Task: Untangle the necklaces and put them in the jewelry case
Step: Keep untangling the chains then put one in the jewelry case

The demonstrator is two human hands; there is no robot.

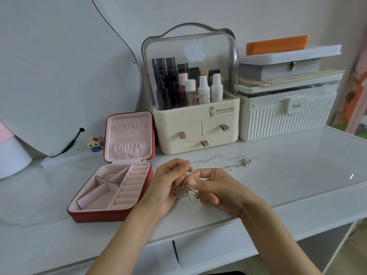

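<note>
Head view: both hands meet above the white marble worktop (pixel 278 175), the left hand (pixel 168 183) and the right hand (pixel 210 187) each pinching thin chain with curled fingers, so that the tangled necklaces (pixel 188 192) hang between them with a small gold pendant (pixel 197 196) at the bottom. 1 silver strand (pixel 236 165) trails off to the right across the worktop, and the red jewelry case (pixel 111 191) lies open just left of the left hand, its pink compartments showing.

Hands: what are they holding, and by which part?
Both the left hand and right hand pinch the tangled necklaces by the thin chains, above the table.
</note>
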